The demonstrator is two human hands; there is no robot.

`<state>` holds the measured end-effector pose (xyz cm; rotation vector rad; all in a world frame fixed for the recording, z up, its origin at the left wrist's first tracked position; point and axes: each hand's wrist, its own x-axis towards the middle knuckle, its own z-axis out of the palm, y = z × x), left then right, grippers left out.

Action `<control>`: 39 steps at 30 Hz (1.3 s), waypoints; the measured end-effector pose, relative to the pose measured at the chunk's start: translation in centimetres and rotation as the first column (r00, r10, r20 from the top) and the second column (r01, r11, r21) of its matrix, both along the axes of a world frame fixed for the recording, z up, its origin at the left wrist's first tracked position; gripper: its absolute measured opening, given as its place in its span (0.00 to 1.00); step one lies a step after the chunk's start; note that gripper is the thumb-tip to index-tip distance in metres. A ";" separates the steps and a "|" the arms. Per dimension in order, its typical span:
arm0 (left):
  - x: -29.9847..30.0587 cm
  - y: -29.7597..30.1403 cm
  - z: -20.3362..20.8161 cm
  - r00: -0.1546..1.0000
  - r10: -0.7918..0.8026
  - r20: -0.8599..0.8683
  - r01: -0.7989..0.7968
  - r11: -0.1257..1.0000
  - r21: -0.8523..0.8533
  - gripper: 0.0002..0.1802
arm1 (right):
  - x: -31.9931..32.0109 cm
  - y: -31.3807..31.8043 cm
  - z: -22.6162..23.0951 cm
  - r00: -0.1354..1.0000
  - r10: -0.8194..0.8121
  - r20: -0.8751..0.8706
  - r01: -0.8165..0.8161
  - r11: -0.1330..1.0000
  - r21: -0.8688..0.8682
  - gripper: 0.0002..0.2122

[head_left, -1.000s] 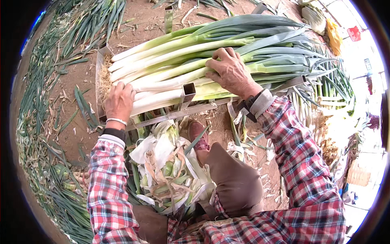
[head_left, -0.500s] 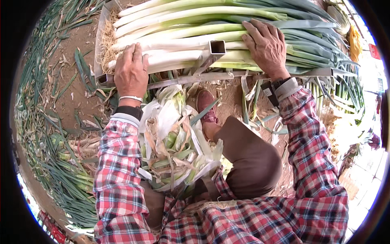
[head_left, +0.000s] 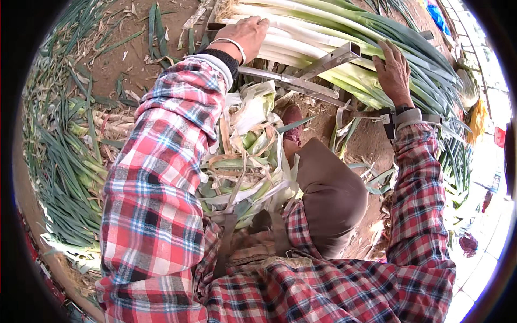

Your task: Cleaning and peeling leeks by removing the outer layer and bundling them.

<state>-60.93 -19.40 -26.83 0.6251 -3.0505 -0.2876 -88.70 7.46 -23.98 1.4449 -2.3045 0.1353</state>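
Note:
A thick layer of leeks (head_left: 307, 33), white at the stems and green at the leaves, lies across a metal rack at the top. Over the white stems near the root ends rests my left hand (head_left: 245, 36), its fingers together and bent slightly over them, not closed round any stem. My right hand (head_left: 394, 75) lies on the green part with its fingers stretched out and a little apart. Between the hands, a square metal post (head_left: 335, 58) slants up from the rack's front rail (head_left: 293, 82). The undersides of both hands are hidden.
Peeled leek leaves (head_left: 250, 153) are heaped between my legs, beside my shoe (head_left: 291, 119). More green leeks (head_left: 70, 167) lie piled along the left. At the far right are a pale cabbage-like vegetable (head_left: 467, 89) and a yellow cloth or bag (head_left: 477, 124). Scraps litter the brown ground.
The view has turned, so the rack and leeks now slant down to the right. My left hand has moved from the front root ends onto the stems. My right hand stays on the greens.

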 end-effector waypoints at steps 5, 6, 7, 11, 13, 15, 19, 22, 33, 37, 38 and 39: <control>4.1 -0.2 0.0 0.924 -0.106 -0.368 0.026 0.976 -0.218 0.16 | 5.9 -0.4 3.2 0.978 0.136 0.157 -0.095 0.965 -0.244 0.22; 4.8 -0.3 0.1 0.888 -0.158 -0.432 0.028 0.956 -0.291 0.14 | 7.9 -1.4 3.6 0.966 0.202 0.162 -0.161 0.958 -0.238 0.22; 5.1 0.4 1.7 0.950 -0.007 -0.311 -0.027 0.994 -0.107 0.16 | 9.6 -2.1 4.2 0.958 0.229 0.172 -0.193 0.960 -0.203 0.22; 11.3 -1.8 1.2 0.774 -0.174 -0.608 0.041 0.973 -0.226 0.16 | 13.8 -9.2 4.0 0.877 0.287 0.385 -0.325 0.945 0.036 0.30; 14.2 -1.6 -1.0 0.740 -0.277 -0.613 0.162 0.958 -0.237 0.16 | 11.2 -11.1 1.6 0.907 0.332 0.261 -0.393 0.888 0.239 0.34; 16.8 -0.1 -0.1 0.822 -0.230 -0.520 0.154 0.970 -0.187 0.18 | 8.1 -11.8 0.1 0.965 0.227 0.130 -0.262 0.850 0.458 0.40; 24.0 0.6 -2.0 0.914 0.044 -0.403 -0.084 0.993 -0.083 0.18 | 10.2 -14.9 -1.8 0.981 0.137 0.138 -0.192 0.791 0.581 0.45; 25.4 2.6 -1.0 0.931 0.222 -0.290 -0.218 0.975 0.047 0.16 | 10.5 -14.3 -4.0 0.993 0.116 0.019 -0.108 0.830 0.547 0.50; 21.5 3.1 -9.1 0.885 -0.049 -0.463 0.102 0.991 0.090 0.19 | 9.4 -14.2 -3.6 0.984 0.177 -0.002 -0.152 0.849 0.506 0.38; 18.9 3.5 -9.2 0.870 -0.053 -0.491 0.113 0.989 0.092 0.20 | 9.8 -14.8 -3.2 0.983 0.182 0.038 -0.172 0.817 0.550 0.37; 18.2 3.6 -9.5 0.867 -0.063 -0.494 0.118 0.990 0.080 0.20 | 9.6 -14.7 -3.0 0.984 0.177 0.031 -0.165 0.824 0.542 0.37; 17.5 3.7 -9.9 0.868 -0.037 -0.495 0.109 0.987 0.118 0.20 | 9.6 -14.5 -2.8 0.986 0.165 -0.008 -0.134 0.826 0.548 0.36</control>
